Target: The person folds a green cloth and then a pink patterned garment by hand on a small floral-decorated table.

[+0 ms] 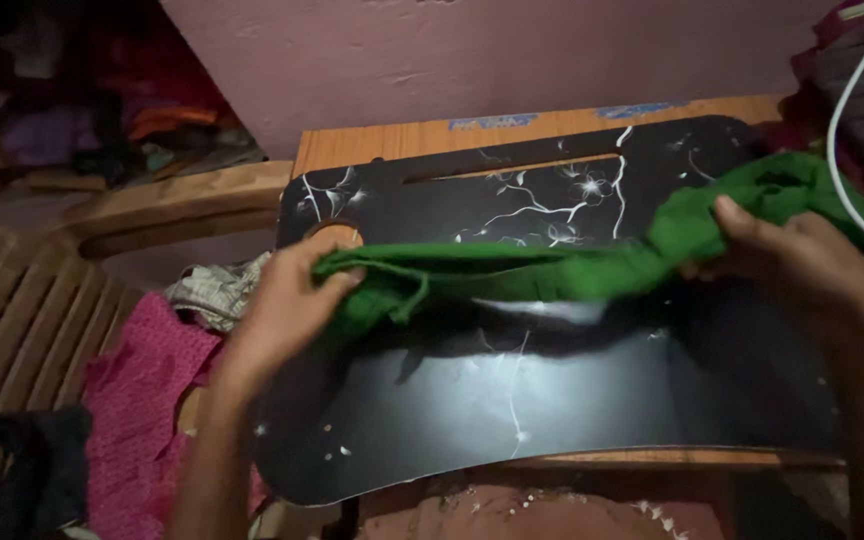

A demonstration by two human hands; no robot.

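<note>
Head cam: left hand [287,300] and right hand [792,255] are both gripping the green cloth [512,275], stretching it above the black tray [552,400], still bunched, not flat.

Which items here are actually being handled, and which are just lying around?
In hand:
- green cloth, stretched between left hand and right hand
- black lap tray beneath it

Lying about:
- pink fabric
- checked cloth
- white cable
- dark garment
</note>
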